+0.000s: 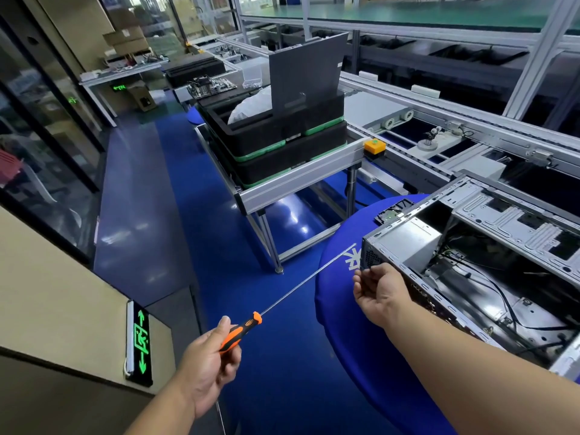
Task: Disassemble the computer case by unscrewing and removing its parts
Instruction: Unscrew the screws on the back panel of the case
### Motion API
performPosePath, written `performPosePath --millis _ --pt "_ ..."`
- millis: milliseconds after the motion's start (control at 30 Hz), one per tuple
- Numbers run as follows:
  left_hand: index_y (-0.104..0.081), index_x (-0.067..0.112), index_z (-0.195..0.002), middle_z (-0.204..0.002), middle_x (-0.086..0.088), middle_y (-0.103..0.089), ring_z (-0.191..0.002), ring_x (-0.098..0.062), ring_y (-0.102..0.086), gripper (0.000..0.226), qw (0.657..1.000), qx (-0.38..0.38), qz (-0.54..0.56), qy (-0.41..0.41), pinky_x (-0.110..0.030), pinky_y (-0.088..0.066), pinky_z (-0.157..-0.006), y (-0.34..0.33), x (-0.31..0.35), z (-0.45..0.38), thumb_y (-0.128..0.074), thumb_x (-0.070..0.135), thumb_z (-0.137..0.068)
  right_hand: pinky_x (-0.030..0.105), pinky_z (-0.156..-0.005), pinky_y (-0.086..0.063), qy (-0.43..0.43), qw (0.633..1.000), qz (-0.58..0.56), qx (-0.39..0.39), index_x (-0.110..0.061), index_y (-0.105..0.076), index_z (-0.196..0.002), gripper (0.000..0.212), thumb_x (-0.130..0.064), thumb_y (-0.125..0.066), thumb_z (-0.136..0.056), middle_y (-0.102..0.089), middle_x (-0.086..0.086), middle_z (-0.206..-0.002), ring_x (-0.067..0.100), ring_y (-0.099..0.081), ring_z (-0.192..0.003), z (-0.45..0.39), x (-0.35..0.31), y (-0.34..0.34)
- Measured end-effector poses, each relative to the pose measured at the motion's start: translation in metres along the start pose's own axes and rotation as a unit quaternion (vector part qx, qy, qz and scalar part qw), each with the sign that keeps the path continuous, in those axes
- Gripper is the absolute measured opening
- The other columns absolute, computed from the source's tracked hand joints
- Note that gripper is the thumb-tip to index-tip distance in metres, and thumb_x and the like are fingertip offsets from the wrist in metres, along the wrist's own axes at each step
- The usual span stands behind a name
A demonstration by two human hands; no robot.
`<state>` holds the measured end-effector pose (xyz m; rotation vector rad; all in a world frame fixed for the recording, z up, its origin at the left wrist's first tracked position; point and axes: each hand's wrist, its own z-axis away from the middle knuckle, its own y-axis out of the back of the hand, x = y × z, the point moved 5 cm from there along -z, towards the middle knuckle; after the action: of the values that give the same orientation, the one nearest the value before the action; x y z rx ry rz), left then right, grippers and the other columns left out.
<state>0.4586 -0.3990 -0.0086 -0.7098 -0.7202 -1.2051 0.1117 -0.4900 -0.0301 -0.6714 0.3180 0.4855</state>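
Observation:
An open grey computer case (pixel 489 265) lies on its side on a round blue table (pixel 354 328) at the right, with its power supply box (pixel 405 240) and black cables showing inside. My left hand (pixel 208 361) grips the orange and black handle of a long screwdriver (pixel 301 284). Its thin shaft points up and right, and the tip ends near the case's rear corner. My right hand (pixel 379 290) is at that same corner, its fingertips pinched together against the case edge; any small part between them is too small to tell.
A metal stand (pixel 298 180) ahead carries stacked black foam trays (pixel 282 142) and an upright dark panel (pixel 304 70). A conveyor line (pixel 439 146) with a yellow button (pixel 374 146) runs at the right. The floor is glossy blue. A lit green exit sign (pixel 140 343) stands low on the left.

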Motion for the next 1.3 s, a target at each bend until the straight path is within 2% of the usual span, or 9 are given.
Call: performPosePath --millis 167,300,400,533,700,833,967,1133,1300 --pt "-0.067 0.006 -0.115 -0.070 -0.016 -0.056 -0.048 -0.018 -0.044 0.051 1.000 -0.021 0.008 0.009 -0.025 -0.035 -0.040 -0.006 -0.010 -0.002 -0.069 0.050 -0.091 0.027 -0.064 -0.047 -0.001 0.997 -0.006 -0.079 -0.004 -0.059 -0.069 0.016 -0.009 -0.045 -0.070 -0.072 0.021 -0.090 0.025 -0.058 -0.064 0.006 -0.002 0.011" --pt "-0.068 0.006 -0.115 -0.071 -0.016 -0.056 -0.049 -0.018 -0.045 0.051 0.999 -0.040 0.003 0.020 -0.025 -0.035 -0.042 -0.011 -0.017 -0.004 -0.071 0.051 -0.090 0.026 -0.057 -0.047 -0.011 0.995 -0.024 -0.098 0.002 -0.069 -0.088 0.033 -0.009 -0.043 -0.071 -0.071 0.022 -0.093 0.023 -0.053 -0.064 0.010 -0.004 0.012" --pt "-0.071 0.006 -0.116 -0.072 -0.017 -0.056 -0.050 -0.018 -0.046 0.049 0.999 -0.044 -0.003 0.020 -0.026 -0.037 -0.041 -0.010 -0.020 -0.004 -0.070 0.050 -0.093 0.022 -0.051 -0.042 -0.008 0.994 -0.022 -0.111 0.001 -0.069 -0.101 0.036 -0.007 -0.052 -0.071 -0.069 0.017 -0.087 0.018 -0.051 -0.060 0.012 -0.005 0.009" --pt "-0.077 0.011 -0.107 -0.073 -0.019 -0.057 -0.050 -0.019 -0.045 0.047 0.998 -0.054 -0.022 0.010 -0.026 -0.035 -0.042 -0.008 -0.021 -0.003 -0.071 0.054 -0.087 0.020 -0.051 -0.040 0.004 0.990 0.018 -0.138 -0.001 -0.073 -0.116 0.033 -0.008 -0.057 -0.087 -0.062 0.010 -0.082 0.014 -0.047 -0.060 0.014 -0.008 0.008" --pt "-0.080 0.020 -0.100 -0.074 -0.019 -0.060 -0.051 -0.018 -0.045 0.042 0.996 -0.065 -0.056 0.000 -0.025 -0.034 -0.045 -0.011 -0.026 0.000 -0.068 0.059 -0.088 0.019 -0.051 -0.047 0.016 0.990 0.059 -0.125 -0.005 -0.079 -0.108 0.023 -0.016 -0.062 -0.099 -0.061 0.007 -0.079 0.010 -0.051 -0.060 0.011 -0.010 0.019" --pt "-0.080 0.022 -0.103 -0.076 -0.018 -0.062 -0.052 -0.018 -0.048 0.043 0.995 -0.072 -0.072 -0.003 -0.025 -0.035 -0.046 -0.012 -0.028 0.003 -0.067 0.060 -0.088 0.019 -0.057 -0.051 0.029 0.984 0.079 -0.155 -0.002 -0.080 -0.106 0.031 -0.022 -0.070 -0.083 -0.064 0.007 -0.080 0.011 -0.053 -0.064 0.013 -0.010 0.022" --pt "-0.080 0.024 -0.102 -0.077 -0.017 -0.063 -0.054 -0.017 -0.049 0.040 0.993 -0.083 -0.081 -0.005 -0.025 -0.037 -0.047 -0.015 -0.025 0.005 -0.065 0.059 -0.089 0.020 -0.059 -0.052 0.032 0.982 0.081 -0.166 -0.002 -0.078 -0.109 0.028 -0.018 -0.056 -0.102 -0.065 0.008 -0.084 0.012 -0.054 -0.066 0.010 -0.011 0.026" --pt "-0.081 0.024 -0.100 -0.077 -0.017 -0.064 -0.054 -0.017 -0.050 0.038 0.992 -0.089 -0.086 -0.004 -0.024 -0.038 -0.047 -0.018 -0.022 0.008 -0.064 0.056 -0.090 0.022 -0.062 -0.052 0.050 0.972 0.130 -0.188 -0.007 -0.078 -0.113 0.033 -0.028 -0.067 -0.090 -0.065 0.006 -0.083 0.011 -0.055 -0.068 0.012 -0.013 0.024" --pt "-0.080 0.024 -0.104 -0.079 -0.017 -0.065 -0.055 -0.017 -0.051 0.038 0.990 -0.102 -0.098 -0.012 -0.024 -0.039 -0.048 -0.021 -0.018 0.009 -0.062 0.056 -0.092 0.024 -0.063 -0.051 0.051 0.973 0.132 -0.183 -0.006 -0.078 -0.111 0.033 -0.029 -0.056 -0.102 -0.064 0.007 -0.083 0.012 -0.054 -0.067 0.011 -0.015 0.024"
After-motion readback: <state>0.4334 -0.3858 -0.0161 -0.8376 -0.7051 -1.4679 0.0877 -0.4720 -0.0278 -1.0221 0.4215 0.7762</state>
